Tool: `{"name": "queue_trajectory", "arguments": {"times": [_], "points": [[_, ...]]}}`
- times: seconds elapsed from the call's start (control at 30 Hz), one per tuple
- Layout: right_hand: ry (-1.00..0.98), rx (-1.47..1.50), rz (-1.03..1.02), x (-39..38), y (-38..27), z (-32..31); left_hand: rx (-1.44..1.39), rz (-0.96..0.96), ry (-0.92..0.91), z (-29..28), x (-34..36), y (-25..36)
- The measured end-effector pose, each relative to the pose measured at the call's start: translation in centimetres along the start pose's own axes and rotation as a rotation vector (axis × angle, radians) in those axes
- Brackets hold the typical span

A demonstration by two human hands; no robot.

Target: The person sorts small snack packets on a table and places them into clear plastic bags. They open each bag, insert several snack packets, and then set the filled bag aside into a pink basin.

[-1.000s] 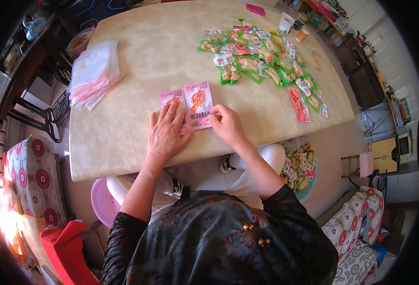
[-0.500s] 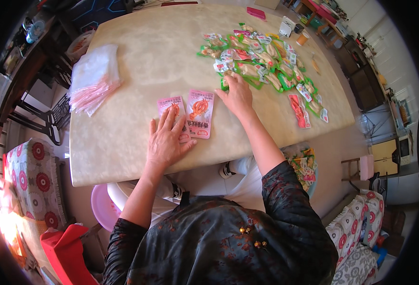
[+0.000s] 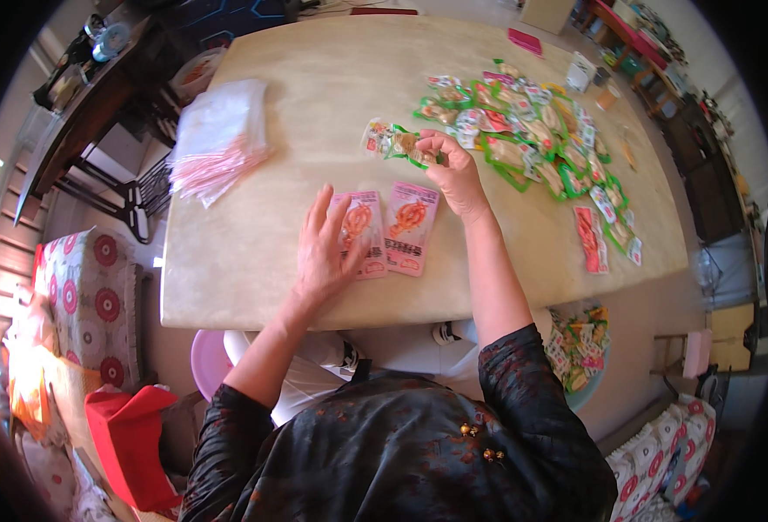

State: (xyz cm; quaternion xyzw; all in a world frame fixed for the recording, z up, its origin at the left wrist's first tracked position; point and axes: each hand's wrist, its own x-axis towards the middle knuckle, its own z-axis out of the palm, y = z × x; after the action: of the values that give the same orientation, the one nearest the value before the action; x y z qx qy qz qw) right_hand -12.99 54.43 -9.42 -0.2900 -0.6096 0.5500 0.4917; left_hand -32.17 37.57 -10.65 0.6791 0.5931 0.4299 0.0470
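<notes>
Pinched in my right hand (image 3: 458, 174) is a small green-edged snack packet (image 3: 399, 144), clear at one end with a tan piece of food inside, raised over the table. My left hand (image 3: 325, 248) has its fingers stretched out over the edge of a flat pink pouch (image 3: 362, 222). Beside that pouch lies a second pink pouch (image 3: 412, 228) with a reddish food picture. Right of my right hand spreads a loose pile of similar green-edged packets (image 3: 536, 130). A red-filled packet (image 3: 589, 239) sits apart near the pile's front.
A stack of clear plastic bags (image 3: 218, 130) lies at the table's left. Along the far right are a white pouch (image 3: 580, 72), a brown-orange cup (image 3: 608, 97) and a pink item (image 3: 525, 40). Below the table edge stand a pink basin (image 3: 211, 365) and a tub of packets (image 3: 580, 348).
My right hand has lifted a snack packet from the pile's near left side. My left hand has come partly off the left pink pouch. The whole view has shifted slightly.
</notes>
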Motion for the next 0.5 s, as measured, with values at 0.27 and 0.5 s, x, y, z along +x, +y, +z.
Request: {"name": "queue_trajectory", "arguments": {"times": [0.27, 0.5], "points": [[-0.336, 0.137, 0.115, 1.8, 3.2, 2.1, -0.164, -0.485, -0.128, 0.0, 12.3, -5.0], [-0.213, 0.351, 0.197, 1.6, 1.9, 2.4, -0.716, -0.856, -0.556, 0.0, 13.9, -7.4]]}}
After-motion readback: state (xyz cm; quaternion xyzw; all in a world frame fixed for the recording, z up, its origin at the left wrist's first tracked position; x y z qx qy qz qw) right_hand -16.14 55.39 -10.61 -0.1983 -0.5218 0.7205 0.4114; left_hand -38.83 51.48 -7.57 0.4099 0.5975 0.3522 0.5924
